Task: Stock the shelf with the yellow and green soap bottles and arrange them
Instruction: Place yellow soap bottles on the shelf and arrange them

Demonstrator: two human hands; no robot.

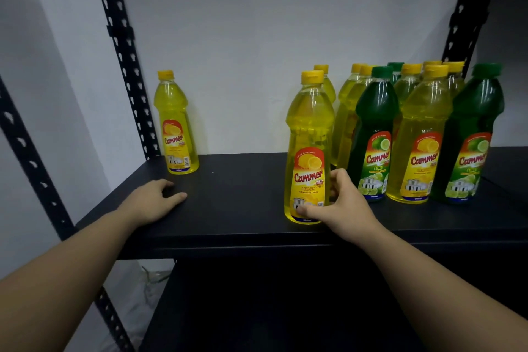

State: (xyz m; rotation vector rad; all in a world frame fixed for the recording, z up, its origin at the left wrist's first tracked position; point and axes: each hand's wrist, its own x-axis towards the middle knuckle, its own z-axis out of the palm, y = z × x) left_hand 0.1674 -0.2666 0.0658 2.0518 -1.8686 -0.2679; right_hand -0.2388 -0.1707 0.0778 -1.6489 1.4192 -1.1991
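My right hand [344, 206] grips the lower part of an upright yellow lemon soap bottle [308, 134] near the front edge of the black shelf [243, 203]. My left hand [154, 200] lies flat on the shelf board at the left, holding nothing. One yellow bottle [175, 123] stands alone at the back left corner. At the right stands a cluster of several yellow bottles [420, 134] mixed with green lime bottles [374, 128], another green one [474, 134] at the far right. All stand upright with labels mostly facing me.
Black perforated uprights [123, 46] frame the shelf at left and right [460, 23]. A white wall is behind. A lower dark shelf board [271, 308] lies beneath. Bare shelf surface stretches between the lone left bottle and the held one.
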